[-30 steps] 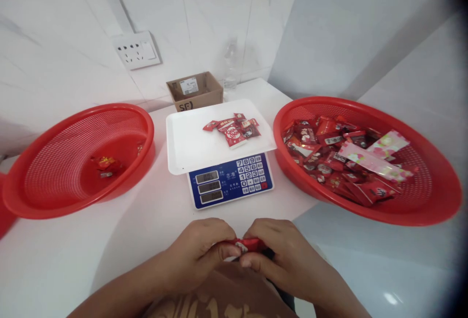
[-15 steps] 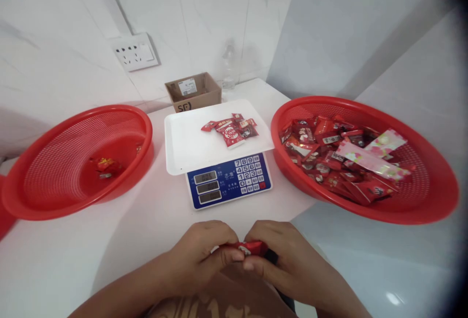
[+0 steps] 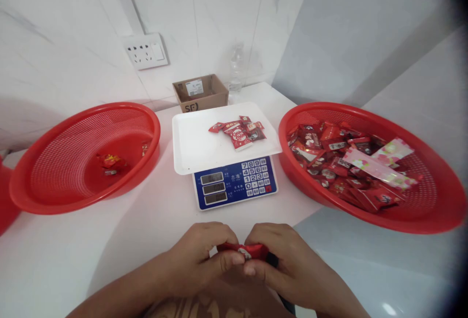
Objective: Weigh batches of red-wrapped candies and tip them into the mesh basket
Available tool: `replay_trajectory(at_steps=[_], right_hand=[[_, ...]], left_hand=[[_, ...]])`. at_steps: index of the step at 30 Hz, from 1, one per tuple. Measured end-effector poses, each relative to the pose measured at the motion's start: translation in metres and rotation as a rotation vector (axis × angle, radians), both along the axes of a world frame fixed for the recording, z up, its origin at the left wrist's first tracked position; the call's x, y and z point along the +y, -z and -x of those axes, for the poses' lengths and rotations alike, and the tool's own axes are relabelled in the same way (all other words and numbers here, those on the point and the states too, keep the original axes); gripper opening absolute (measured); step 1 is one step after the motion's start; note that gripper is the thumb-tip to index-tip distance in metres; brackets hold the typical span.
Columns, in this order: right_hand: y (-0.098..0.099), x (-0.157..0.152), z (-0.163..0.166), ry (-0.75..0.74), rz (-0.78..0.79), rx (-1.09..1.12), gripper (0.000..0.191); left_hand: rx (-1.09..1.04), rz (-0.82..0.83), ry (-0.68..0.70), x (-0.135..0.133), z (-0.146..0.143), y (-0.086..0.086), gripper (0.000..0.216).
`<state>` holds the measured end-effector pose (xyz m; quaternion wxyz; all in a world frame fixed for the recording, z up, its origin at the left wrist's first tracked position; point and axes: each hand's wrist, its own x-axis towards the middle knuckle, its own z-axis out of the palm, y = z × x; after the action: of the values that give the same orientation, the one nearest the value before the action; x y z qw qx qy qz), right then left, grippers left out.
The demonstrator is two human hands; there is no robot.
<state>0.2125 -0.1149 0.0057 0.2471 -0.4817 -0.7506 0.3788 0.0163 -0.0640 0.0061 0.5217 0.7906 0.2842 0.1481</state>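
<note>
My left hand [image 3: 199,259] and my right hand [image 3: 280,264] meet at the near edge of the white table, fingers pinched together on one small red candy packet [image 3: 245,249] held between them. Ahead stands a blue scale [image 3: 234,181] with a white tray [image 3: 193,147] bearing a small heap of red candy packets [image 3: 239,130]. To the right a red mesh basket [image 3: 431,210] holds many red packets and two pink ones. The red basket [image 3: 54,196] on the left holds only a couple of red packets [image 3: 110,163].
A small open cardboard box [image 3: 201,92] and a clear plastic bottle [image 3: 236,70] stand behind the scale against the white tiled wall. A wall socket [image 3: 146,50] sits above. Part of another red object [image 3: 5,201] shows at the far left edge.
Both hands stay pinched on the red packet with only slight finger movement. The view has shifted a little to the left, so everything sits slightly further right.
</note>
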Motion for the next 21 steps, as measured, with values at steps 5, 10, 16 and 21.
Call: replay_trajectory(at_steps=[5, 10, 16, 21], right_hand=[[-0.0028, -0.0008, -0.0016, 0.000, 0.008, 0.073, 0.040], [-0.0032, -0.0008, -0.0025, -0.004, 0.001, 0.084, 0.046], [-0.0021, 0.0003, 0.0000, -0.001, 0.013, 0.099, 0.054], [-0.0027, 0.0011, 0.0010, -0.001, -0.007, 0.103, 0.053]], left_hand=[[-0.040, 0.204, -0.051, 0.0010, 0.0012, -0.0012, 0.030], [-0.030, 0.255, 0.047, 0.0029, -0.0012, -0.0048, 0.032], [-0.047, 0.153, 0.090, 0.0038, -0.0029, -0.0039, 0.031], [-0.105, 0.043, 0.121, 0.0047, -0.0043, -0.0038, 0.037]])
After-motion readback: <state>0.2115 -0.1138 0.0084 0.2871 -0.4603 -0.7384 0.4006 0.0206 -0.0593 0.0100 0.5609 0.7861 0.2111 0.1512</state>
